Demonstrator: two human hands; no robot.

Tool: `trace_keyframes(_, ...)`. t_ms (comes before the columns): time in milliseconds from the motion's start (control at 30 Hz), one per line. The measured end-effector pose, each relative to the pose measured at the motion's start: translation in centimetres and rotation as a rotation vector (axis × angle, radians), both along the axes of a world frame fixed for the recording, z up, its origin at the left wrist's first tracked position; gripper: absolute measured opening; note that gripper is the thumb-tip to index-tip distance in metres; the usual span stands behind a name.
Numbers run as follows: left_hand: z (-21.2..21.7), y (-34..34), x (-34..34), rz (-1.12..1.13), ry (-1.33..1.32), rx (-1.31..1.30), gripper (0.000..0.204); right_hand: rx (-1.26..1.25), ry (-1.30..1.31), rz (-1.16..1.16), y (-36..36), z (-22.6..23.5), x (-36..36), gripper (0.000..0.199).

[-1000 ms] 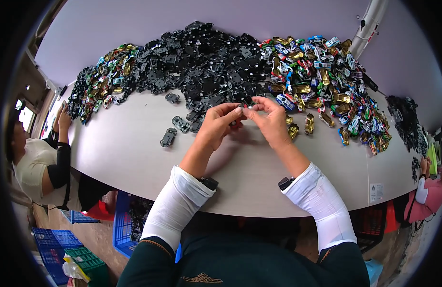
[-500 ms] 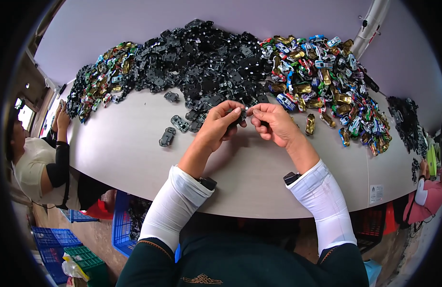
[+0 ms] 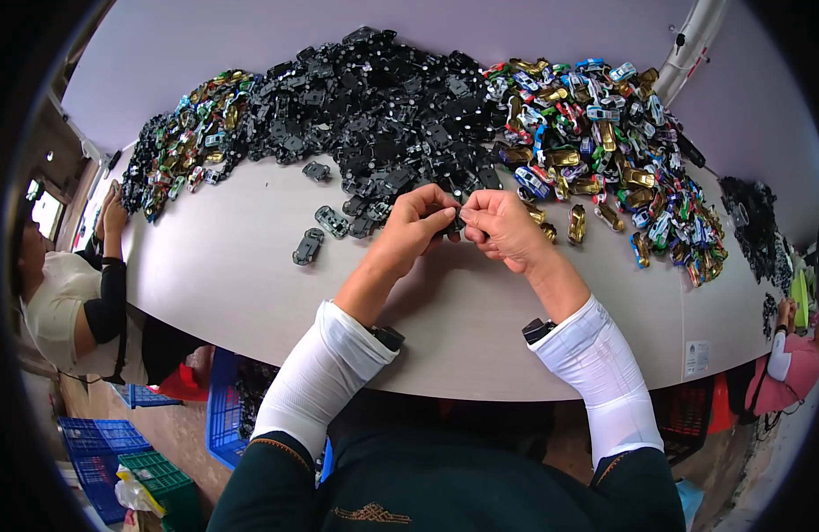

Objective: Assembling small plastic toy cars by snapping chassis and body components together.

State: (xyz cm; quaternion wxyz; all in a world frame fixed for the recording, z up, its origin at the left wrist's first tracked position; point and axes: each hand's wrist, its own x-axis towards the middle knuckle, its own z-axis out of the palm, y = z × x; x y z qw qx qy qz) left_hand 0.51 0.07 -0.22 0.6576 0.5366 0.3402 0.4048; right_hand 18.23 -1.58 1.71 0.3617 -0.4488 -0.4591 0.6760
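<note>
My left hand and my right hand meet above the pale table, fingertips pinched together on one small black toy car part held between them. Most of the part is hidden by my fingers. Just beyond my hands lies a big heap of black toy car chassis. A heap of coloured toy car bodies spreads to the right of it. A gold car body lies close to my right hand.
Loose black chassis lie left of my hands. Another mixed pile sits at the table's far left, and a dark pile at the far right. A person sits at the left edge; blue crates stand on the floor.
My hands have stayed together on the small part and lifted slightly toward me, the right wrist turning a little. The piles have not moved.
</note>
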Motion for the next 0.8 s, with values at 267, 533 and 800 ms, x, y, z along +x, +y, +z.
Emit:
trace_keyframes(267, 0.2, 0.1, -0.1, -0.01, -0.037, -0.04, 0.005, -0.031, 0.041, 0.011, 0.2, 0.8, 0.8, 0.014)
trace_keyframes(533, -0.7, 0.2, 0.3, 0.023, 0.043, 0.025, 0.005, 0.542, -0.425, -0.031, 0.7, -3.0, -0.2, 0.013)
trace_keyframes(800, -0.3, 0.9, -0.4, -0.099, -0.067, -0.17, 0.023, 0.12, -0.107, -0.164, 0.1, -0.2, 0.1, 0.015)
